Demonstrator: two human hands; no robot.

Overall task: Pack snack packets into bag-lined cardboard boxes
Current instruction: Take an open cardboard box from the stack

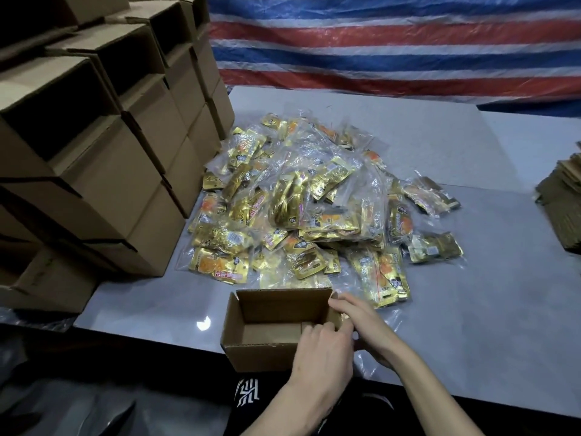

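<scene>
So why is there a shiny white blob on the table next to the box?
Head view: that blob is light reflecting off the glossy grey table, left of the open cardboard box; the foil snack packets glint too; the wide lens bows the stacked boxes.

Light comes from overhead, cool and fairly even, across the grey tabletop [509,303], which shows one small white glare spot toward 7 o'clock. The foil snack packets [295,199] at centre glitter with hard highlights, and their print is partly washed out. The stacked boxes [103,184] at 9 o'clock have black, unreadable interiors, and the corner at 8 o'clock is dim. The open box [261,357] at 6 o'clock is shaded inside. Straight edges bow toward the rim, and detail is soft and smeared.
</scene>
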